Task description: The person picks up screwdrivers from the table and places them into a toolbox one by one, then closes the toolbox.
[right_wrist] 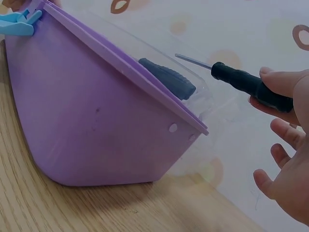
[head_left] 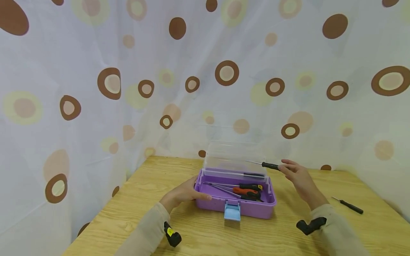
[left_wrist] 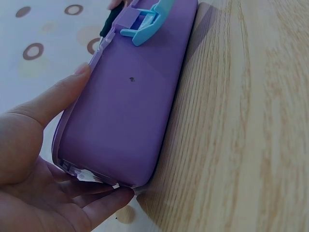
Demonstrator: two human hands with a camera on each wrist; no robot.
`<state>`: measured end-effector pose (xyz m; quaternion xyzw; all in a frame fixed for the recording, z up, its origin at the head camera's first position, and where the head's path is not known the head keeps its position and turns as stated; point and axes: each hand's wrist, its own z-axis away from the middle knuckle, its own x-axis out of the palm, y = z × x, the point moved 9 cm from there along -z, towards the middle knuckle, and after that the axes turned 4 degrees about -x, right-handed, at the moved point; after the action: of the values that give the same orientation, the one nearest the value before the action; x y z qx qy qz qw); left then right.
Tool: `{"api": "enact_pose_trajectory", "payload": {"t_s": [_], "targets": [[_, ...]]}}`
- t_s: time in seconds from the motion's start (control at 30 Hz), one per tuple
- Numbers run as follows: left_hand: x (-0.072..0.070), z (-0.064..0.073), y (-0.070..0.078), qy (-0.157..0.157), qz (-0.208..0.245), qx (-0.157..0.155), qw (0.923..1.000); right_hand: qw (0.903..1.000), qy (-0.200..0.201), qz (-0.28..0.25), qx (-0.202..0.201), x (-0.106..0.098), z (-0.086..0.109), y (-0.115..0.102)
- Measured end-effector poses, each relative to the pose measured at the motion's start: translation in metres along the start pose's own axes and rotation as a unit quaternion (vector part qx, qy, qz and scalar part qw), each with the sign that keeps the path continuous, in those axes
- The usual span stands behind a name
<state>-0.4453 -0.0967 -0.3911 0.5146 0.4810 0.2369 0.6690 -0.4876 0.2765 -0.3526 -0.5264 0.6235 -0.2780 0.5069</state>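
A purple toolbox (head_left: 211, 204) stands on the table with its clear lid (head_left: 235, 154) raised and its light blue latch (head_left: 232, 212) hanging down in front. My left hand (head_left: 184, 192) grips its left end, the thumb on the front rim and the fingers around the side. Between thumb and fingers, my right hand (head_left: 299, 177) pinches a black-handled screwdriver (head_left: 270, 166) by the handle end, above the box's right rear corner. Its thin shaft points left. Inside lie several screwdrivers, one with an orange handle (head_left: 241, 191) and one with a black-and-yellow handle (head_left: 250, 186).
Another small black screwdriver (head_left: 351, 206) lies on the wooden table (head_left: 128, 209) at the right, beyond my right forearm. A white curtain (head_left: 192, 46) with brown and yellow circles hangs behind and at the left. Each wrist carries a black camera mount.
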Motion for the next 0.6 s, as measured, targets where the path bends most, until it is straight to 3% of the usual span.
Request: {"api": "enact_pose_trajectory", "payload": {"t_s": [0.6], "targets": [[0.001,-0.002,0.001,-0.008,-0.002,0.008,0.9999,0.9996,-0.005,0.025,0.008,0.035,-0.022,-0.002]]}}
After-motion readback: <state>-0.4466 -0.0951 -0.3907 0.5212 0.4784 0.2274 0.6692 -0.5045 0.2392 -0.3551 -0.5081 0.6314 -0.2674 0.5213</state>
